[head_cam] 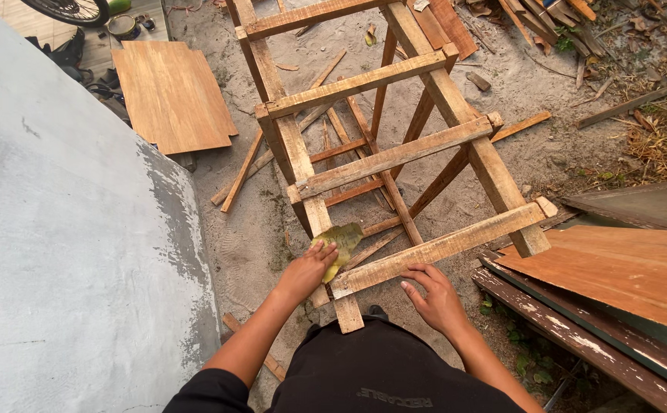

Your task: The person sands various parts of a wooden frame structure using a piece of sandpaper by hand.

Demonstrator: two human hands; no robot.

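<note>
On wooden frame (pixel 394 157) | left fingers (pixel 326 252) pinching sandpaper (pixel 341 241) | right fingers (pixel 417 279) spread

The setting is an outdoor carpentry yard beside a building, used as an informal workshop. The ground (pixel 547 153) is bare sand and dirt, with footprints in it. A rough timber frame (pixel 394 153) of rails nailed across two long posts lies on this ground. Loose wooden slats (pixel 245 168) and offcuts lie under and around the frame. A flat plywood sheet (pixel 171 93) lies at upper left, and stacked boards (pixel 624 268), one with peeling paint, lie at right. A grey plastered wall (pixel 66 252) bounds the left side. Dry grass and scrap sticks (pixel 662 130) cover the upper right. Part of a bicycle wheel (pixel 69 9) shows at the top left.
</note>
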